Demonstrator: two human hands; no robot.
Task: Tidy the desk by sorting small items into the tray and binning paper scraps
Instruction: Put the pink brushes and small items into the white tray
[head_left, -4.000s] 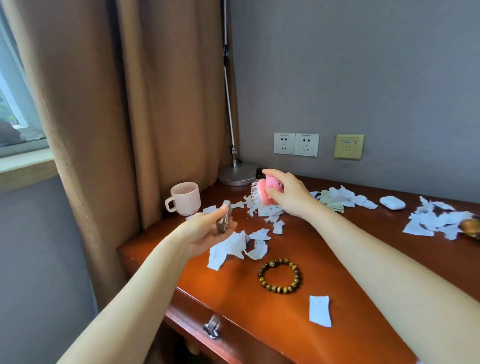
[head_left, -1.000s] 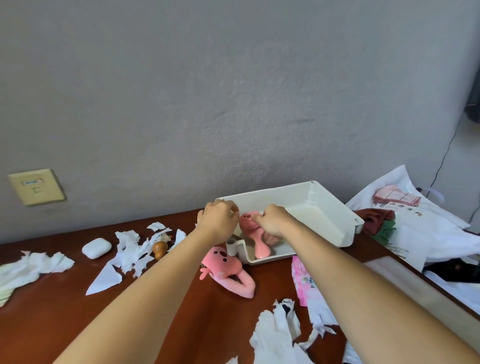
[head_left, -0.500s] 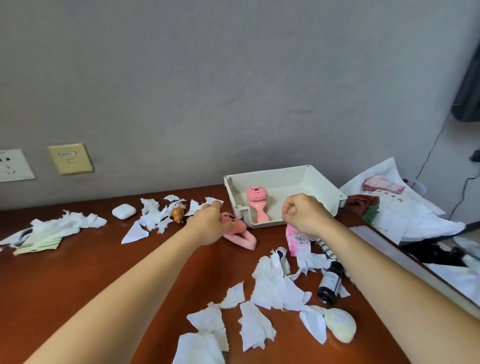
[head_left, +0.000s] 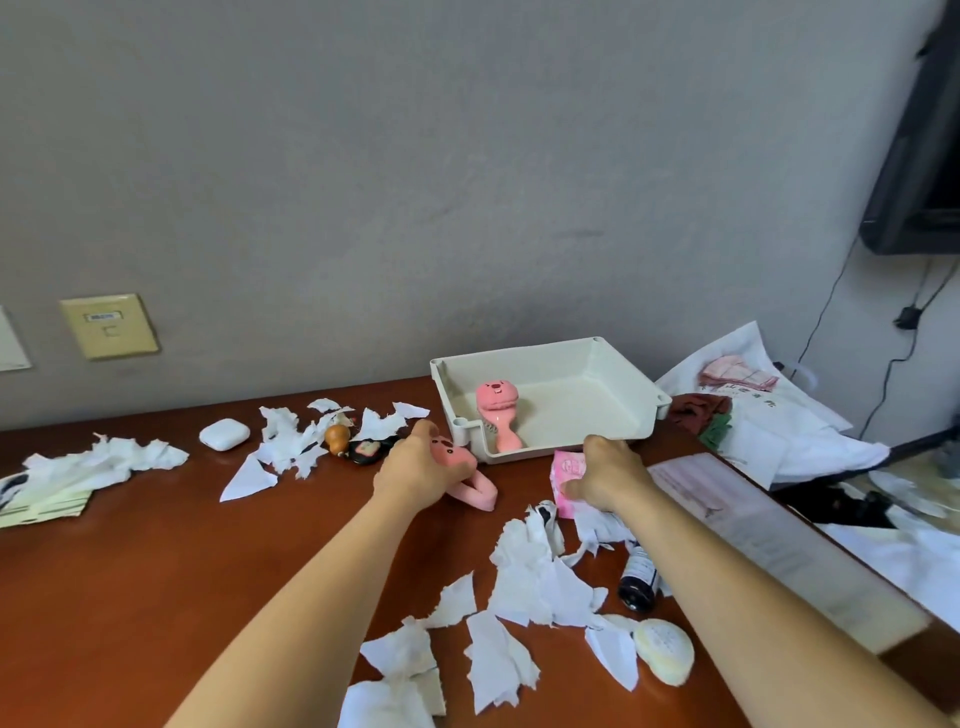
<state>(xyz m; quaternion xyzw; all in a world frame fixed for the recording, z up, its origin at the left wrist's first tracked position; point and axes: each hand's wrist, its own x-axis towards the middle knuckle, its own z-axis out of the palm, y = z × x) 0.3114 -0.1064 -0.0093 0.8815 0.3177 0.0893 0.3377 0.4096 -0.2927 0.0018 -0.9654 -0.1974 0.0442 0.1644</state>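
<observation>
A white tray (head_left: 621, 375) stands at the back of the brown desk (head_left: 156, 561), with a pink animal-faced brush (head_left: 497, 406) lying inside it. Just in front of the tray's left corner lies a pink animal-shaped soft toy (head_left: 475, 486); my left hand (head_left: 418, 473) is curled over its head end. My right hand (head_left: 608, 475) rests fingers-down on a pink packet (head_left: 565, 465) below the tray's front wall, thumb and fingers closed on it. Torn white paper scraps (head_left: 535, 577) cover the desk in front of both hands, and more paper scraps (head_left: 291, 441) lie to the left.
A white earbud case (head_left: 224, 434), a small brown gourd (head_left: 336, 438) and a black charm (head_left: 366, 449) sit left of my hands. A dark bottle (head_left: 638, 582) and a pale round pad (head_left: 665, 649) lie near my right forearm. A white bag (head_left: 769, 415) is at the right.
Both hands left the tray, where the pink brush now lies. My left hand has closed over the pink toy and my right hand has dropped onto the pink packet.
</observation>
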